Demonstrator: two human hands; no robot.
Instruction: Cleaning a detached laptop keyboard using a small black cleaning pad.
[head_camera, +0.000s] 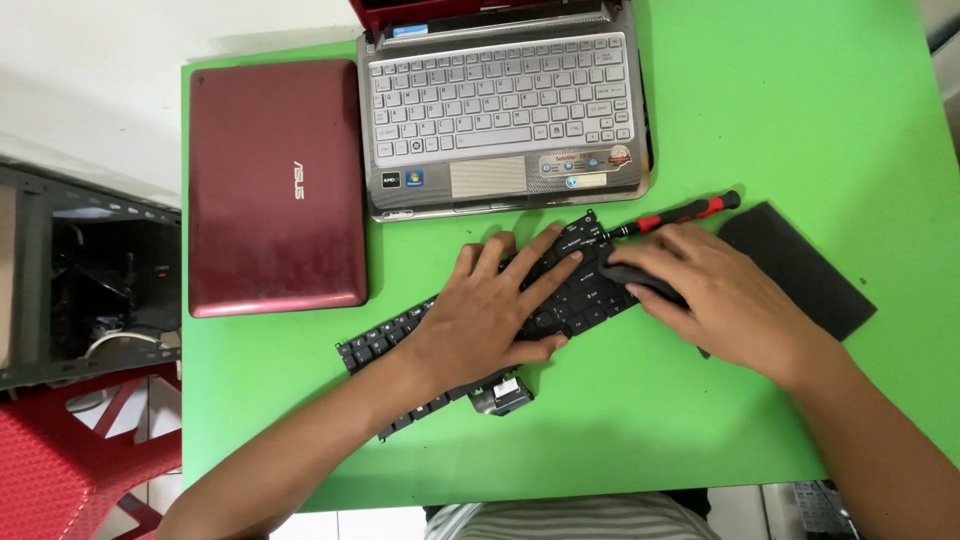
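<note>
- Broadly, a green table (780, 120) carries everything, its left edge beside a white floor and a dark open case.
- A closed dark-red laptop (275, 185) lies flat at the table's far left corner, well clear of both hands.
- An open silver laptop (500, 115) with a pale keyboard sits against the far edge, just right of the red one; its near rim lies close to the fingertips of the left hand.
- A loose black keyboard (575, 290) lies slantwise in the middle of the table, one end toward the near left edge, the other under the hands.
- A black pad (800, 265) lies toward the right edge, partly covered by the right wrist.
- The left hand (490, 310) rests flat on the keyboard, fingers spread, gripping nothing.
- The right hand (720, 295) lies curled over a dark object at the keyboard's right end; whether it grips it, I cannot tell.
- A red-and-black screwdriver (680, 213) lies just beyond the right knuckles.
- A small metal part (500, 395) sits by the keyboard's near side.
</note>
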